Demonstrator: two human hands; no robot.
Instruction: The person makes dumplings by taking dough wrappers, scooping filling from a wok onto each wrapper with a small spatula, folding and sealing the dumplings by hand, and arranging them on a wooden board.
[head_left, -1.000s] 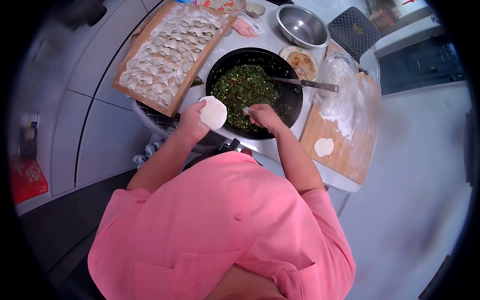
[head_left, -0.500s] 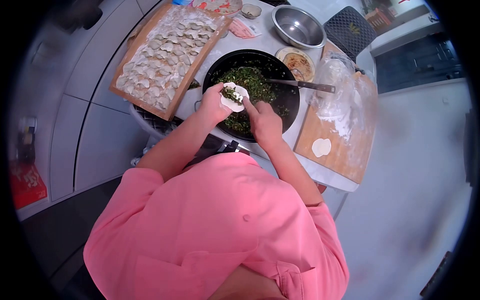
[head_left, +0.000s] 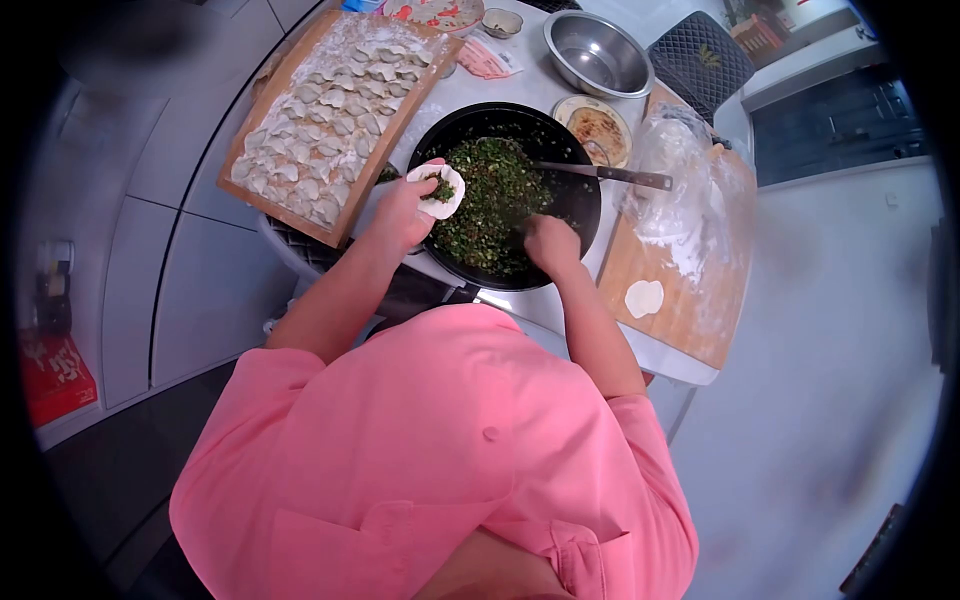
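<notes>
My left hand (head_left: 405,212) holds a round white dumpling wrapper (head_left: 453,200) at the left side of the wide black pot (head_left: 588,190), thumb over its edge. A small heap of green filling lies in the wrapper's middle. Inside the pot is a mass of chopped green filling (head_left: 490,180). My right hand (head_left: 553,245) is closed over the pot's lower right part, close to the filling; what its fingers hold, if anything, is hidden. A utensil with a dark handle (head_left: 640,177) rests across the pot's right rim.
At the left, a floured wooden board (head_left: 335,232) bears several rows of folded dumplings (head_left: 335,120). Another board (head_left: 640,250) at the right carries one flat wrapper (head_left: 644,298), flour and a clear plastic bag (head_left: 670,150). Behind stand a steel bowl (head_left: 600,60) and a plate with a browned flatbread (head_left: 600,130).
My left hand has moved left with the wrapper. My right hand has drawn away from the wrapper, down and right toward the filling in the pot.
</notes>
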